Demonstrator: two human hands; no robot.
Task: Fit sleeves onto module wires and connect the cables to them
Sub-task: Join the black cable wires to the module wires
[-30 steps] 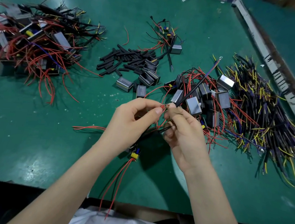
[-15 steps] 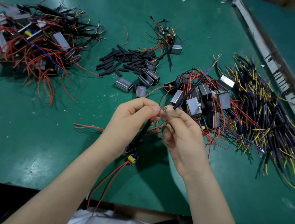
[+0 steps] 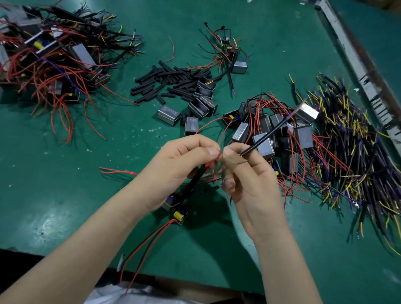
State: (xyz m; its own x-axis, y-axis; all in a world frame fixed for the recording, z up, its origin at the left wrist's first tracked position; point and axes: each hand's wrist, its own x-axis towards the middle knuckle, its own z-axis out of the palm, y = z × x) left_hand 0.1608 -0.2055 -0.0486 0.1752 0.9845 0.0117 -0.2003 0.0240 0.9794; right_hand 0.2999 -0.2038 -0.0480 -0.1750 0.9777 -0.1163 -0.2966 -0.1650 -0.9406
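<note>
My left hand (image 3: 181,164) pinches a thin red module wire (image 3: 214,156) between thumb and forefinger. Below that hand hangs a small circuit module (image 3: 177,210) with a yellow part, a black sleeve (image 3: 196,179) running up its wires and two long red leads (image 3: 147,244) trailing toward my body. My right hand (image 3: 250,178) pinches a black cable (image 3: 271,132) that points up and right, its bare tip meeting the red wire where both thumbs touch.
On the green table (image 3: 45,199) lie loose black sleeves (image 3: 167,81) at center, grey module boxes (image 3: 198,108), a pile of wired modules (image 3: 45,58) at left, boxed modules with red wires (image 3: 276,131) and black-yellow cables (image 3: 364,151) at right. A metal rail (image 3: 362,69) runs along the right.
The module and its black sleeve have swung lower under my left hand. The black cable's far end has dropped and tilted further right. Both hands stay pinched together.
</note>
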